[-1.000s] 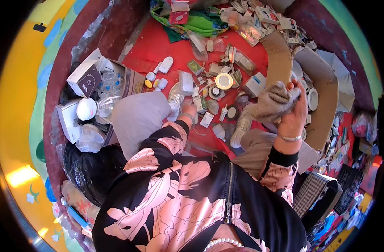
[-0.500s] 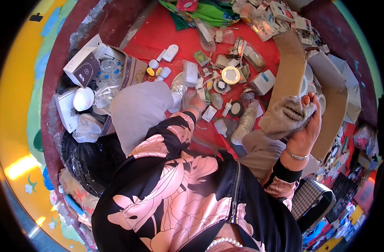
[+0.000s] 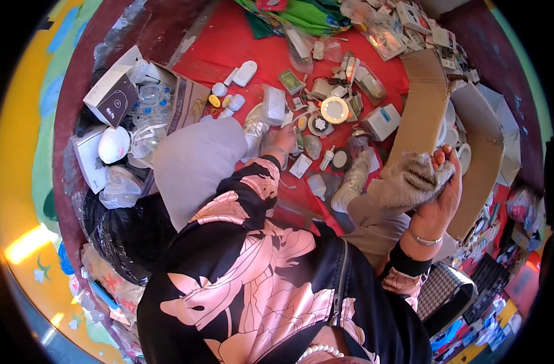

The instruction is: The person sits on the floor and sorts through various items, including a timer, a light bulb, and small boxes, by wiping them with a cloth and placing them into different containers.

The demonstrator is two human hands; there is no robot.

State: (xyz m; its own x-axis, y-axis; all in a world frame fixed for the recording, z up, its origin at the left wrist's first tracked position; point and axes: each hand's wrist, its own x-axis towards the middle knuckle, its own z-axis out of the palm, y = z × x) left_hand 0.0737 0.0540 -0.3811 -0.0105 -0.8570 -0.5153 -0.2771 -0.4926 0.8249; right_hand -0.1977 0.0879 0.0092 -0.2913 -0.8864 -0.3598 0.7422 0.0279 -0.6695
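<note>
Red sheet [image 3: 222, 51] spreads around my left grip [image 3: 283, 141], partly hidden; whether it is closed on anything, I cannot tell. White carton [image 3: 274, 104] just beyond it, lit round lamp [image 3: 334, 110] to its right. My right grip [image 3: 442, 197] is closed on a grey cloth [image 3: 407, 182], open cardboard box [image 3: 484, 167] just right of it.

A black jacket [image 3: 310, 273] with pink flowers [image 3: 271, 303] tops grey trousers [image 3: 198, 161].
</note>
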